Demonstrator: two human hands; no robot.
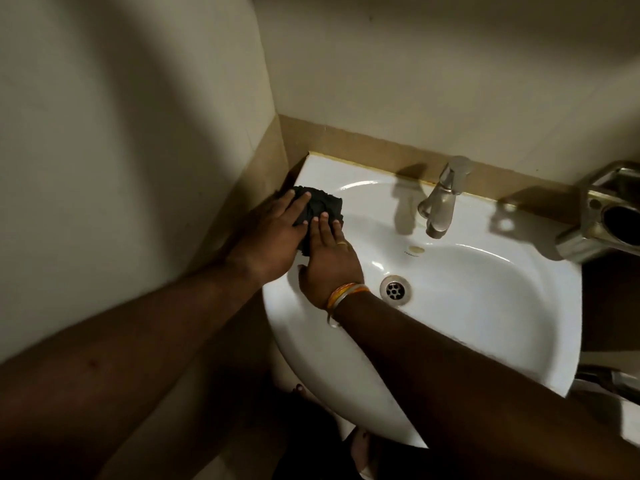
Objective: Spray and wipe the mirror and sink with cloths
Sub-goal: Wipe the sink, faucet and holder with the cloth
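Dim bathroom, white sink (346,168) set into wall corner | black cloth (325,204) bunched on sink's back-left corner | left hand (273,237) and right hand (329,265) press it, fingers flat, no pinch | step: wiping rim | next: probably sweep along back edge toward tap (441,202), keeping pressure

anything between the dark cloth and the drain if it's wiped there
Nothing visible does. The dark crumpled cloth lies under the left hand and right hand on the white ceramic sink, at its left rear rim; the basin to the round metal drain is bare. The silver tap stands aside.
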